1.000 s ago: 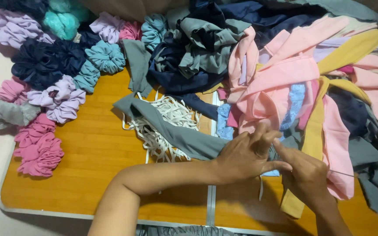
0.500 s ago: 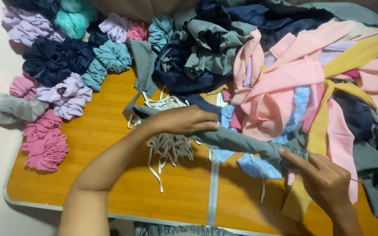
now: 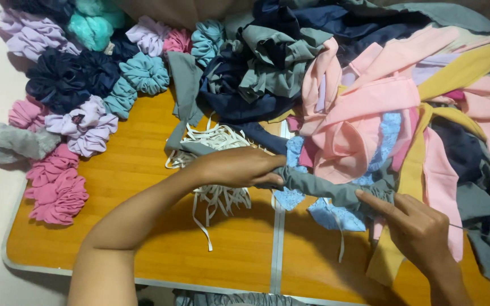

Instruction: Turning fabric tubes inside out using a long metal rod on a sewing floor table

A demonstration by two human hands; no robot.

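Nearest the camera, left hand point(image 3: 239, 167) and right hand point(image 3: 418, 226) each clamped an end of the grey fabric tube point(image 3: 324, 187) over the wooden table point(image 3: 114, 170). White elastic strips point(image 3: 216, 195) lay beneath. Farther off, finished scrunchies point(image 3: 86, 122) were piled; fabric heap point(image 3: 381, 102) remained, its far edge cut off.

Both hands, left hand point(image 3: 239, 167) and right hand point(image 3: 418, 229), stretch a grey fabric tube point(image 3: 324, 187) (over white elastic point(image 3: 216, 195)).

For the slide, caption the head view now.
Left hand and right hand stretch a grey fabric tube over a wooden table.
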